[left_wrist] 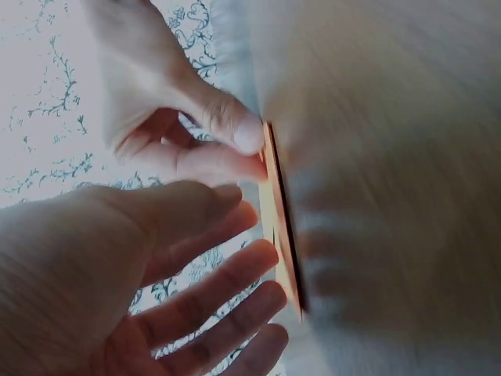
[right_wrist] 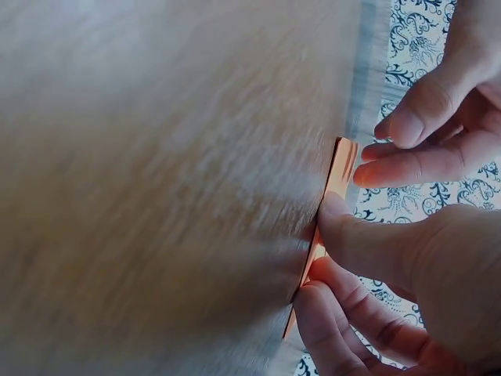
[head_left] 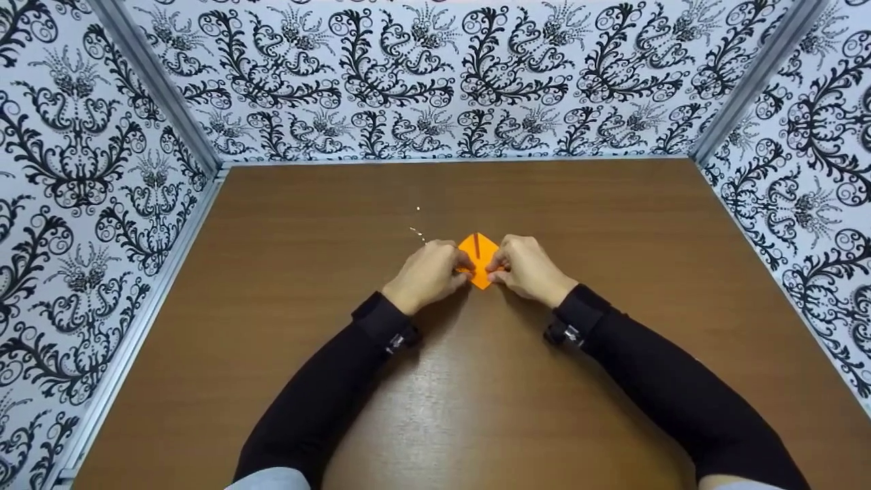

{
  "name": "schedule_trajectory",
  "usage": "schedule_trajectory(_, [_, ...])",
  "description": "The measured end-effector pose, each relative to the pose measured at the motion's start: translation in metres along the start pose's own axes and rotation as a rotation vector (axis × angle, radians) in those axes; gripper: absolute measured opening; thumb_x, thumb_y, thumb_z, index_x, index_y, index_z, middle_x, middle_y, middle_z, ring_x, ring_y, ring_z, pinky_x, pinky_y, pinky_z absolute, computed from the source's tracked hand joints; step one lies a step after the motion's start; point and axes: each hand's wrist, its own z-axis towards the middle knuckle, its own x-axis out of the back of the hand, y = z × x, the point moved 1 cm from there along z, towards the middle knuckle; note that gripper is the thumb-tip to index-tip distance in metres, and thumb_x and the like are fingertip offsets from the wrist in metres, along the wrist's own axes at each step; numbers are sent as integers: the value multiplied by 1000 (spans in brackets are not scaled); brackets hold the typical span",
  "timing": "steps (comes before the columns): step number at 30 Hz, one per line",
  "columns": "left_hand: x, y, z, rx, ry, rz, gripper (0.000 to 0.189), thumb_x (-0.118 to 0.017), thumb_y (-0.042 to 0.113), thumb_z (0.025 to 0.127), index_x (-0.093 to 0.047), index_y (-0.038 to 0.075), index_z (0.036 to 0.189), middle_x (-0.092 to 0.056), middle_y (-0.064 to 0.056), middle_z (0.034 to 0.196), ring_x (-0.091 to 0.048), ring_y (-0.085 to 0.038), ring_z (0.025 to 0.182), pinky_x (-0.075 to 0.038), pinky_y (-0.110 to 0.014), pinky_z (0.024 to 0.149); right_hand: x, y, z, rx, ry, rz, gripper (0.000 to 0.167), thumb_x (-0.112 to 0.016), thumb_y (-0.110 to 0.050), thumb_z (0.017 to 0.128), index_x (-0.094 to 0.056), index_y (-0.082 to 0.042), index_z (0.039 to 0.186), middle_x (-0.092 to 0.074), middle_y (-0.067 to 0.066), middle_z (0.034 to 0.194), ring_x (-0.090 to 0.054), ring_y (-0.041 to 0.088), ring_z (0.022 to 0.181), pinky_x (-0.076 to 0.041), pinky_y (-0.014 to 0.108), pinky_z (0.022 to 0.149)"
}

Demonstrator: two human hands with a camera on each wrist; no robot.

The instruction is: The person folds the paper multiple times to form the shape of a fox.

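Note:
A small piece of folded orange paper [head_left: 482, 280] lies diamond-wise on the table between the two hands, with a dark slit or line near its far corner. In both wrist views it is seen nearly edge-on, flat and thin. My right hand [head_left: 532, 269] pinches its right side; the thumb [right_wrist: 337, 210] presses on the paper and a finger curls at its edge. On the other side my left hand [head_left: 430, 272] is at the paper's left edge. Its fingers [left_wrist: 258, 262] are spread and loosely bent, their tips touching or almost touching the paper, and the thumb stands apart from it.
The brown wooden table [head_left: 306, 408] reaches to patterned walls [head_left: 422, 82] at the back and both sides, framed by grey metal rails [head_left: 160, 88]. Small white specks [head_left: 418, 233] show on the table beyond my left hand. Each wrist wears a dark strap with a camera.

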Motion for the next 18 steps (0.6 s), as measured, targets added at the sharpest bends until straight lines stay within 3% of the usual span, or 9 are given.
schedule_trajectory(7, [-14,7,15,64,37,-19,7,-96,13,98,-92,7,96,-89,-11,98,-81,-33,97,-68,-47,90,0,-3,0,4,1,-9,10,-98,-9,97,-93,0,100,-80,17,100,-76,35,91,-64,44,81])
schedule_trajectory(18, [-15,0,18,127,29,-65,16,-104,22,93,-94,11,87,-89,-6,85,-74,-22,83,-61,-38,81,0,-5,-1,-17,-20,-34,9,-96,-10,100,-93,-2,97,-77,15,98,-72,30,89,-62,43,80])
